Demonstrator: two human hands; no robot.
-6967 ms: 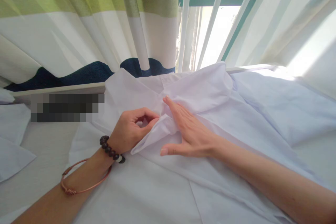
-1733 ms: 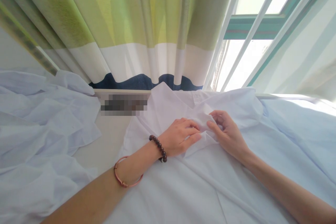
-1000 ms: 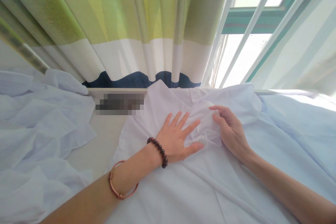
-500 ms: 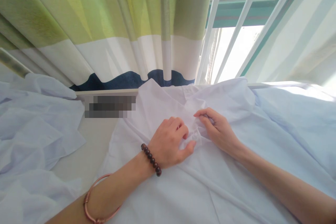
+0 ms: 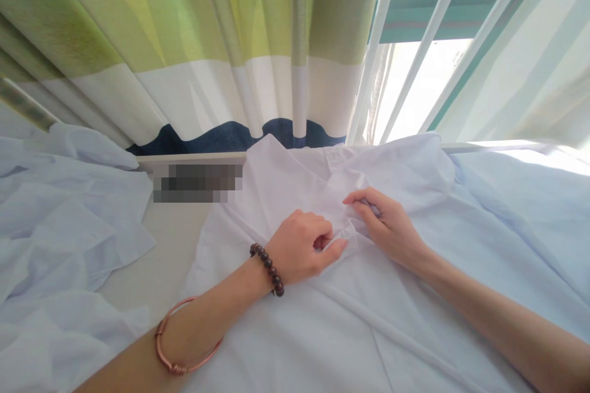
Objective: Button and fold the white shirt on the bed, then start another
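A white shirt point(image 5: 322, 325) lies spread on a pale table, its collar end toward the window. My left hand point(image 5: 302, 249) rests on the shirt near the collar, fingers curled with the thumb pressing a fold of the cloth. A dark bead bracelet and a copper bangle sit on that wrist. My right hand point(image 5: 385, 224) is just to the right, fingers pinched on a bunched bit of the same white cloth. The two hands are a few centimetres apart.
More crumpled white cloth point(image 5: 59, 215) lies heaped at the left. A bare strip of table point(image 5: 152, 264) shows between it and the shirt. A green, white and navy curtain point(image 5: 207, 49) hangs behind, with window bars point(image 5: 433, 31) and a sheer curtain at the right.
My left hand, flat with spread fingers a second ago, has curled closed on the fold. My right hand has stayed pinched on the cloth near the collar. The view shifted slightly.
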